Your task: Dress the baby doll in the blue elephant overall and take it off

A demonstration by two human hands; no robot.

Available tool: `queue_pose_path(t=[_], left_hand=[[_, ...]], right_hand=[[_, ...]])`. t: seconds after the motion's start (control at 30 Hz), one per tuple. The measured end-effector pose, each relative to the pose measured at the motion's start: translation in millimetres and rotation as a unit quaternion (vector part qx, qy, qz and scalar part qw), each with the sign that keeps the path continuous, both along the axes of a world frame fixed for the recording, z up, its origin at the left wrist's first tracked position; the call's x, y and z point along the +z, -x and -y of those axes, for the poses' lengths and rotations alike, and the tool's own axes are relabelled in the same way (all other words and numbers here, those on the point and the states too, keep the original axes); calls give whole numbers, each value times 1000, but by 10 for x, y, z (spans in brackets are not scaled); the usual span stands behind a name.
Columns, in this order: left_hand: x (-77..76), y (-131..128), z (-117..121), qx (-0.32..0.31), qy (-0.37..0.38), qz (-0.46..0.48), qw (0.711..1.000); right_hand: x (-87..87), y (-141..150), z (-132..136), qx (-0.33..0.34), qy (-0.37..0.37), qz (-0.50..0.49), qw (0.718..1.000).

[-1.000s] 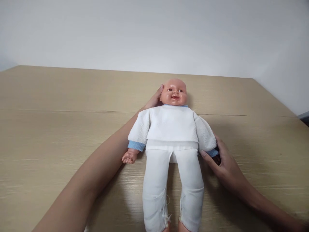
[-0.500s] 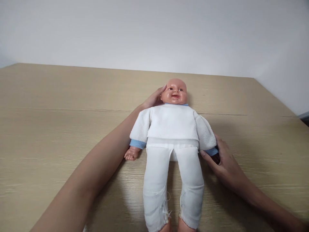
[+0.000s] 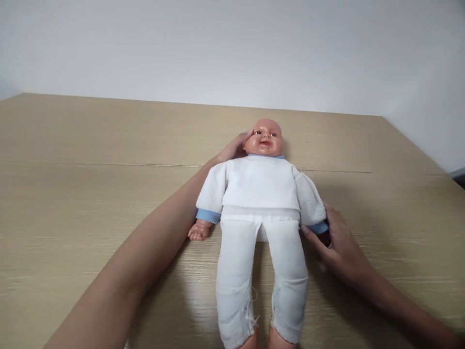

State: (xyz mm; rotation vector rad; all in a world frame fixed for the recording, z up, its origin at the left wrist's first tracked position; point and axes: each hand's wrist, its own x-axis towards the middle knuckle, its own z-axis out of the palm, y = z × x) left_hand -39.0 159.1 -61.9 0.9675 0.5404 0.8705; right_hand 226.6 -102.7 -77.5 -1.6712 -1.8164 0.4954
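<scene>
Doll (image 3: 260,214) lies face-up on the counter (image 3: 90,203) between left hand (image 3: 234,148) and right hand (image 3: 336,242), top (image 3: 259,184) and trousers (image 3: 238,264) already on, not yet released; left grasps its head (image 3: 266,138); right grasps the cuffed sleeve (image 3: 311,206); fingers mostly hidden behind, firmness unclear; doll's feet cut off.

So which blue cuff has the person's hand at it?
The cuff at picture right, by the person's right hand; the other cuff lies beside the left forearm.
</scene>
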Motion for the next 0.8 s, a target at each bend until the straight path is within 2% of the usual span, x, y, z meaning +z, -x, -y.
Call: queue_pose_path(t=[0.2, 0.8], left_hand=[[0, 1, -18, 21, -5, -17, 1000], [-43, -28, -46, 15, -4, 4, 1000]], right_hand=[[1, -10, -5, -1, 4, 9, 1000], [-2, -6, -11, 3, -10, 13, 1000]])
